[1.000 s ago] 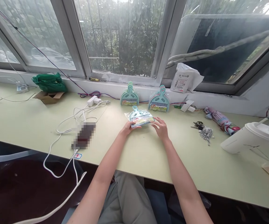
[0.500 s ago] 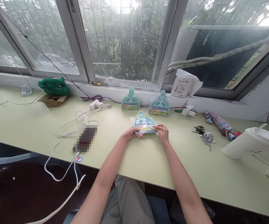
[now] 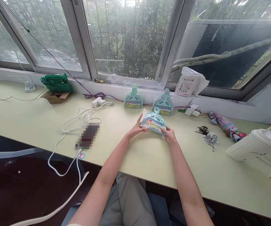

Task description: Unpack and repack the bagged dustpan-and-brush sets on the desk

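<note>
A light-blue dustpan and brush set (image 3: 153,121) in clear plastic wrap is tilted in front of me, just above or on the table. My right hand (image 3: 170,135) grips its lower right corner, thumb on the front. At the lower left edge is my left hand (image 3: 136,129), its thumb raised and apart from the fingers, which touch or nearly touch the wrap. Behind, one stack of wrapped dustpan sets (image 3: 133,98) leans by the window wall. A second stack (image 3: 165,102) stands to its right, partly hidden by the set I hold.
White charging cables (image 3: 63,133) and a blurred dark phone (image 3: 87,135) lie at left. A green bag (image 3: 55,83) sits on a cardboard box (image 3: 55,97). To the right are keys (image 3: 208,137), a folded umbrella (image 3: 227,125) and a large white cup (image 3: 250,146).
The dustpan set has moved right and swung clockwise, nearer the right-hand stack. My left hand has loosened, its thumb lifting off the wrap. My right hand stays on the corner.
</note>
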Demonstrator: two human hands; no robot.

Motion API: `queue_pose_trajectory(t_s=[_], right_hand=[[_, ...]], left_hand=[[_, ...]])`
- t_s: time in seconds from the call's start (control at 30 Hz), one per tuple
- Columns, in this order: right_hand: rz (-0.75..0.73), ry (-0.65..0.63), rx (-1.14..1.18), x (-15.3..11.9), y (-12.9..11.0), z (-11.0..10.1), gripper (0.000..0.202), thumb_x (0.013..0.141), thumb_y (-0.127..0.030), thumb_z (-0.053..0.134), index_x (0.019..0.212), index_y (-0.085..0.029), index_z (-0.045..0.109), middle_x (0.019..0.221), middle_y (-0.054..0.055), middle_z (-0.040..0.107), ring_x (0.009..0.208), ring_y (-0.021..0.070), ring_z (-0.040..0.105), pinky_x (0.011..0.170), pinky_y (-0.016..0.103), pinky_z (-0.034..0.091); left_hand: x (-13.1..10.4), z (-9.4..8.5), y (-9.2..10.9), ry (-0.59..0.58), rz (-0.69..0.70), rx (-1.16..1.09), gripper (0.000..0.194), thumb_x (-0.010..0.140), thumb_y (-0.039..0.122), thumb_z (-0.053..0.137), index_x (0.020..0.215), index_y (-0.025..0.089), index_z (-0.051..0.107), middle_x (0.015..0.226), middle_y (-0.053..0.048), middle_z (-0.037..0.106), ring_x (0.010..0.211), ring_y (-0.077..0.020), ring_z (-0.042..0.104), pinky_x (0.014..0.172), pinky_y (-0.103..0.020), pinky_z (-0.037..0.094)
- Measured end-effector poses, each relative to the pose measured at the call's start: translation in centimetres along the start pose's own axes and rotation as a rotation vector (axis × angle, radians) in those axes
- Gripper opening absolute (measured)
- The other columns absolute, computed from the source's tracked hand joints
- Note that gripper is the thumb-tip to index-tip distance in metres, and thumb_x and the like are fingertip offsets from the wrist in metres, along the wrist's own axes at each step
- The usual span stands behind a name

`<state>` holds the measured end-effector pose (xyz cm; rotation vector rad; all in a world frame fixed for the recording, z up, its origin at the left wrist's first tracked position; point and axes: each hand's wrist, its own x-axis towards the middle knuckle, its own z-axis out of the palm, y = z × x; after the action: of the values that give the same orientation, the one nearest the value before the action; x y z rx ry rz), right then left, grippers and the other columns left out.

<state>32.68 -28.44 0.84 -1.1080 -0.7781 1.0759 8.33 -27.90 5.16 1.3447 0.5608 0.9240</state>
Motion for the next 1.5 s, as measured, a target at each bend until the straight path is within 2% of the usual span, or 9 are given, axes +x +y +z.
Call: queue_pose_trajectory(t_s=[0.13,0.27,0.47,0.6,0.77,0.93,1.1,1.3,1.5], right_hand=[[0.006,0.055,0.061,0.2,0.4,-0.2,0.055,0.037,-0.024,0.087,0.088,-0.013,0.070,0.082,0.005,0.072,0.082,0.0242,0.065,0.082,0.041,0.054],[-0.070,0.053,-0.019,0.0,1.0,-0.2,0.073,0.037,-0.028,0.088,0.106,-0.015,0.066,0.094,0.006,0.070,0.089,0.0243,0.064,0.084,0.043,0.053],[-0.302,-0.038,-0.361,0.5,1.8,1.5,0.066,0.053,-0.038,0.080,0.112,-0.016,0.062,0.105,0.009,0.065,0.091,0.0224,0.060,0.085,0.040,0.050],[-0.503,0.053,-0.639,2.6,2.2,3.8,0.057,0.064,-0.039,0.071,0.114,-0.016,0.057,0.111,0.012,0.058,0.089,0.0217,0.058,0.081,0.039,0.049],[-0.624,0.038,-0.772,6.7,3.3,8.0,0.048,0.076,-0.035,0.058,0.121,-0.018,0.049,0.116,0.013,0.055,0.100,0.0233,0.054,0.087,0.040,0.045],[-0.658,0.028,-0.775,11.5,4.7,12.4,0.048,0.085,-0.038,0.048,0.128,-0.018,0.040,0.126,0.015,0.050,0.117,0.0263,0.046,0.100,0.044,0.036],[-0.695,0.093,-0.849,16.1,5.6,15.3,0.052,0.090,-0.045,0.043,0.132,-0.015,0.038,0.131,0.018,0.044,0.127,0.0285,0.038,0.105,0.046,0.031],[-0.718,0.209,-1.091,19.3,6.3,16.4,0.068,0.093,-0.045,0.042,0.146,-0.010,0.017,0.146,0.023,0.029,0.135,0.0302,0.027,0.109,0.049,0.027],[-0.714,0.005,-1.149,20.5,7.2,16.7,0.082,0.093,-0.049,0.037,0.148,-0.009,-0.009,0.153,0.023,0.017,0.140,0.0304,0.022,0.108,0.052,0.030]], left_hand=[[0.8,0.3,-1.1,0.114,0.177,0.266,0.064,0.050,0.017,0.084,0.112,0.025,0.068,0.133,-0.009,0.051,0.125,-0.0290,0.046,0.108,-0.045,0.034],[1.6,-0.1,-2.5,0.309,0.270,0.260,0.020,0.068,0.016,0.069,0.086,0.022,0.074,0.128,-0.006,0.057,0.123,-0.0259,0.049,0.108,-0.043,0.034],[1.8,-2.5,-3.3,0.573,0.244,0.286,0.055,0.068,0.015,0.067,0.121,0.028,0.060,0.120,-0.006,0.062,0.089,-0.0181,0.061,0.087,-0.036,0.048],[3.0,-4.9,-3.5,0.586,0.190,0.388,0.041,0.069,0.010,0.063,0.108,0.022,0.067,0.095,-0.005,0.068,0.087,-0.0194,0.059,0.086,-0.034,0.047],[6.1,-8.7,-3.2,0.682,0.172,0.447,0.036,0.070,0.002,0.059,0.100,0.020,0.064,0.088,-0.005,0.067,0.088,-0.0208,0.059,0.089,-0.037,0.045],[10.4,-12.6,-3.1,0.754,0.247,0.511,0.038,0.073,0.002,0.057,0.108,0.018,0.060,0.114,-0.010,0.060,0.110,-0.0228,0.055,0.102,-0.039,0.036],[15.3,-15.2,-4.0,0.892,0.404,0.376,0.065,0.080,0.007,0.057,0.138,0.028,0.037,0.147,-0.009,0.028,0.140,-0.0222,0.022,0.113,-0.041,0.021],[18.4,-16.8,-4.6,1.023,0.311,0.530,0.060,0.087,0.017,0.053,0.144,0.020,0.032,0.150,-0.016,0.022,0.143,-0.0334,0.007,0.112,-0.053,0.015],[17.3,-17.3,-4.3,0.941,0.238,0.738,0.062,0.093,0.017,0.042,0.150,0.027,0.019,0.145,-0.010,0.039,0.134,-0.0258,0.035,0.110,-0.044,0.028]])
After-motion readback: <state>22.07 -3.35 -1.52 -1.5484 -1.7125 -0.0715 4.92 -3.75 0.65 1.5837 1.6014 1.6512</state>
